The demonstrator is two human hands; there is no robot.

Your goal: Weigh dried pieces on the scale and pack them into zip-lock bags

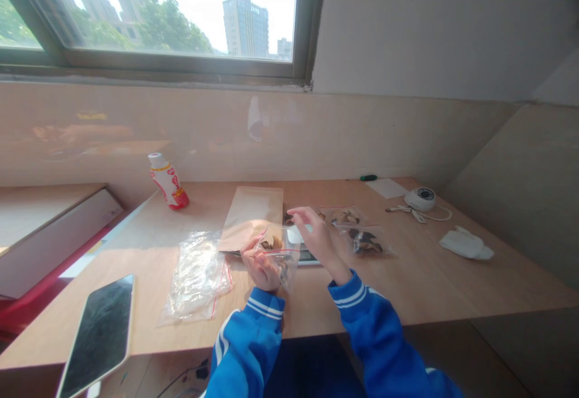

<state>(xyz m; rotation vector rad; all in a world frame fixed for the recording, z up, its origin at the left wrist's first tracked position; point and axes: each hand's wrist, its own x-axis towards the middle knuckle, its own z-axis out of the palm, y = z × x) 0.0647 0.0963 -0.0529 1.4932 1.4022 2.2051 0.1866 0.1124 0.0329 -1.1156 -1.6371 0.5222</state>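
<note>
My left hand [261, 265] is closed on a clear zip bag [289, 265] with a red seal line, which holds some brown dried pieces [271, 243]. My right hand [314, 238] is over a flat scale [309, 258], fingers stretched to the left and apart from the bag. Close to its fingertips is a dark brown piece; I cannot make out any grip on it. Behind the left hand lies a brown paper bag [253, 208]. Filled clear bags, one with pale brown pieces [346, 216] and one with dark pieces [365, 241], lie right of my right hand.
Flat clear zip bags [196, 277] lie at left, near a phone [99, 331] at the table's front-left edge. A white-red bottle [168, 182] stands at the back left. A dome camera [420, 199] with cable, white paper [386, 187], green-handled tool [368, 178] and crumpled tissue [465, 244] are at right.
</note>
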